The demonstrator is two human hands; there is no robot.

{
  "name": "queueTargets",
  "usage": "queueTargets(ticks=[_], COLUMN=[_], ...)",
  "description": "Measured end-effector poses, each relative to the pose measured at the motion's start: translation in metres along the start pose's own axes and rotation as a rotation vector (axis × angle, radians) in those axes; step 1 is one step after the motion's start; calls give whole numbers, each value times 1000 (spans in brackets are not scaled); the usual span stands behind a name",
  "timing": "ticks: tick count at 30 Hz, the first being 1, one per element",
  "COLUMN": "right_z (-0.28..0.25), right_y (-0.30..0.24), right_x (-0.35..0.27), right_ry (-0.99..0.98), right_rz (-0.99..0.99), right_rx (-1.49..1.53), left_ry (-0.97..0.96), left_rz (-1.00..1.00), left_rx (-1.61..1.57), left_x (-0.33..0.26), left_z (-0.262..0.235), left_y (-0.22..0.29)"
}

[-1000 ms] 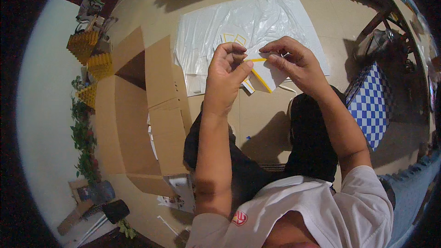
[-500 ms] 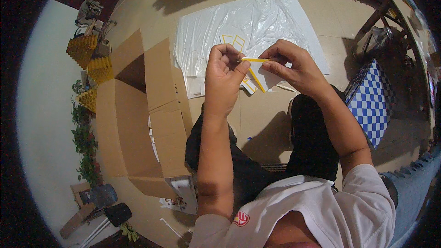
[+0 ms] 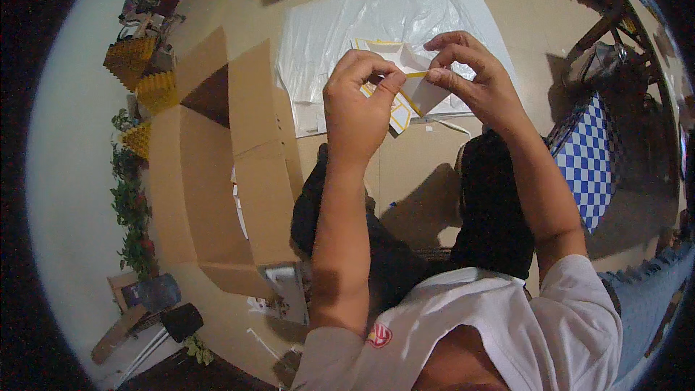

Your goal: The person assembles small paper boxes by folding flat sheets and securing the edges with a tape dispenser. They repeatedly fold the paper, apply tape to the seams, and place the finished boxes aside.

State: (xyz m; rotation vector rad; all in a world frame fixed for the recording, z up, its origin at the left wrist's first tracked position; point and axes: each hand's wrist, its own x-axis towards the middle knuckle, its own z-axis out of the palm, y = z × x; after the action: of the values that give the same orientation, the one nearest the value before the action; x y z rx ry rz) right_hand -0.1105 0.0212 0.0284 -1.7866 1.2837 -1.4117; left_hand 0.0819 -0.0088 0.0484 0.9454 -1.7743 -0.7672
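Note:
A small white paper box (image 3: pixel 427 95) with yellow edges is held up between my two hands, its top open so that the white inside shows. On its left side, my left hand (image 3: pixel 360 98) pinches the rim between thumb and bent fingers. The thumb of my right hand (image 3: pixel 474 76) presses the right end of the yellow edge, with the fingers curled over the far side. Beneath the box, a white-and-yellow printed card piece (image 3: pixel 399 117) shows in part. Behind it lies a large white sheet covered in clear plastic film (image 3: pixel 333 29) on the floor.
A large open cardboard box (image 3: pixel 210 195) stands at my left. To the right is a blue-and-white checkered box (image 3: pixel 585 166) beside a dark table frame (image 3: pixel 608 29). Potted plants (image 3: pixel 132 210) and yellow corrugated stacks (image 3: pixel 156 90) line the left wall.
The paper piece has opened from a flat-looking folded edge into a box shape with its inside showing. My right hand has shifted slightly right and its fingers have spread over the rim.

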Motion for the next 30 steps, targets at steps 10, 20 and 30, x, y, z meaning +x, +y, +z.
queueTargets(ticks=[10,20,30], right_z=[11,79,203], right_y=[8,108,284], right_x=[14,12,-29], right_ry=[94,-543,-906], right_rz=[15,312,288], right_rx=[220,-190,-866], left_ry=[478,854,-238], left_rz=[151,-42,41], left_rx=[296,719,345], left_x=[3,-24,-57], left_z=[-61,-150,-26], left_y=[-16,-25,18])
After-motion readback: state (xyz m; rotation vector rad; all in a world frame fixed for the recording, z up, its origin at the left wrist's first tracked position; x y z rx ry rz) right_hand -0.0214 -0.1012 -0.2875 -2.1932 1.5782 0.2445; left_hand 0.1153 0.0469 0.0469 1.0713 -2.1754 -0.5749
